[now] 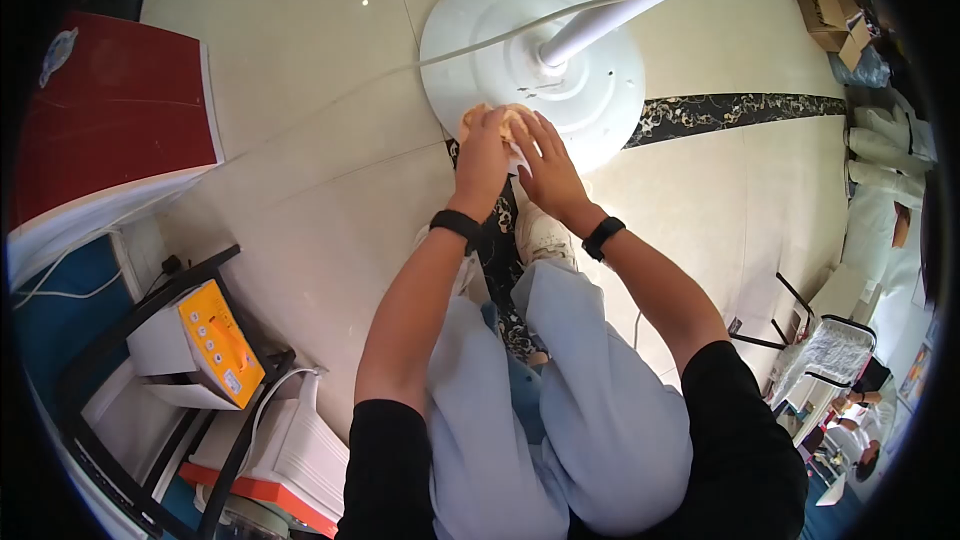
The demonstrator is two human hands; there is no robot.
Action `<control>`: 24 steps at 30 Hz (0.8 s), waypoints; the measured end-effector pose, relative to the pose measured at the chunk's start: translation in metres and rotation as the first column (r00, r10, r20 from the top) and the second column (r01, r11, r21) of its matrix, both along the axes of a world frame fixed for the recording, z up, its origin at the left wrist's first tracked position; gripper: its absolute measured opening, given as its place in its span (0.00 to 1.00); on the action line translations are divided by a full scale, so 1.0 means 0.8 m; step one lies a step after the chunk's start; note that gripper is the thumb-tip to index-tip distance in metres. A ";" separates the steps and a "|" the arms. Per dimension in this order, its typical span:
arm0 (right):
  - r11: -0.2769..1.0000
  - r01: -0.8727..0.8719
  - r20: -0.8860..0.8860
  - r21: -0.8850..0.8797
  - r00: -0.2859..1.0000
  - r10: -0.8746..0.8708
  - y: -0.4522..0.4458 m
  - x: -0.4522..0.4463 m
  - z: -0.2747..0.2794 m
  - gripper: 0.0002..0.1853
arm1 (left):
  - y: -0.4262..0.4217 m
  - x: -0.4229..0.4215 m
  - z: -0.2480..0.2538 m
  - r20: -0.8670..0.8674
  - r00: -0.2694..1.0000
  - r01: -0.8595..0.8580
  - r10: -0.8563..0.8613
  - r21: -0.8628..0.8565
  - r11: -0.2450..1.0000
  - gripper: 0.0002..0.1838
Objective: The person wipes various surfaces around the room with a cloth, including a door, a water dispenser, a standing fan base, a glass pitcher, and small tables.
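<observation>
A crumpled orange-yellow cloth (469, 121) rests against the near edge of a round white base (603, 115). My left hand (483, 162) grips this cloth, its fingers curled over the top. Beside it, my right hand (550, 172) lies with fingers stretched out and slightly apart, their tips at the cloth and the rim of the base. From the base a thick white pole (620, 10) rises, leaning toward the upper right in the view. Both my wrists carry black bands.
A pale cable (540, 24) crosses above the base. At left stand a dark red panel (115, 120) and a black rack (190, 270) holding a yellow-and-white box (220, 340). A chair (835, 345), cardboard boxes (822, 10) and another person (868, 430) are at right.
</observation>
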State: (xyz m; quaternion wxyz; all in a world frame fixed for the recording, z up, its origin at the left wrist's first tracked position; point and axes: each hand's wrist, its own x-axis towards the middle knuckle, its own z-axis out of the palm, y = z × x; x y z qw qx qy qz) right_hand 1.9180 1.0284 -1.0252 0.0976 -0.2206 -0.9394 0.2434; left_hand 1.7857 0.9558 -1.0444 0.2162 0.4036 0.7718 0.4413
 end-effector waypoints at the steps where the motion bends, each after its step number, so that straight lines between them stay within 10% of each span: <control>1: 1.000 0.015 0.022 -0.020 1.000 -0.014 -0.001 0.008 -0.017 0.40 | -0.002 0.007 -0.004 0.043 0.998 0.037 -0.036 -0.020 0.999 0.24; 14: 0.998 0.052 -0.022 -0.046 0.998 -0.053 0.017 -0.034 -0.068 0.33 | 0.005 -0.007 -0.042 0.062 0.998 0.013 -0.014 0.023 1.000 0.29; 24: 0.948 0.311 0.060 -0.071 0.950 -0.307 0.012 0.062 -0.065 0.31 | 0.038 0.053 -0.033 0.124 0.916 0.391 -0.382 -0.056 0.919 0.32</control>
